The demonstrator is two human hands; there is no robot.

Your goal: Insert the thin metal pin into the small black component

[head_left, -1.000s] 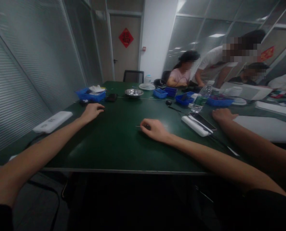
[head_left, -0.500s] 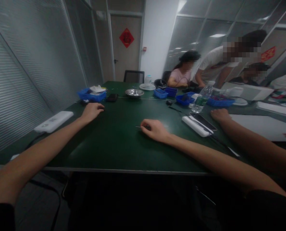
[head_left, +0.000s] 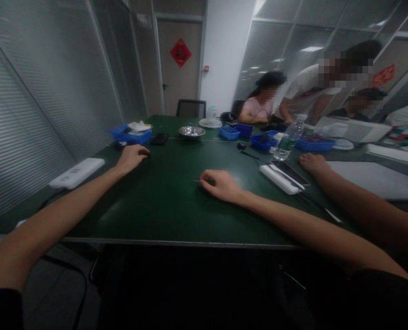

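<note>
My right hand (head_left: 220, 184) rests on the green table (head_left: 162, 206) near its middle, thumb and fingers closed in a pinch on a thin pin-like piece (head_left: 196, 180) that points left. My left hand (head_left: 132, 158) lies farther back on the left, its fingers curled; a small dark patch shows at the fingertips, too small to name. Just behind the left hand are a blue basket (head_left: 130, 136) with white tissue on top and a black flat object (head_left: 160, 139). A shiny metal bowl (head_left: 192, 133) with small items stands beyond both hands.
White power strips lie left (head_left: 77, 173) and right (head_left: 282, 179). A water bottle (head_left: 288, 141), a dark phone (head_left: 289, 172), blue trays (head_left: 263, 141) and a computer mouse (head_left: 241, 145) are on the right. Another person's arm (head_left: 358, 188) reaches in there; people sit and lean behind.
Both my hands have stayed almost still. At the far right, another person's fingers have moved back off the white sheet.
</note>
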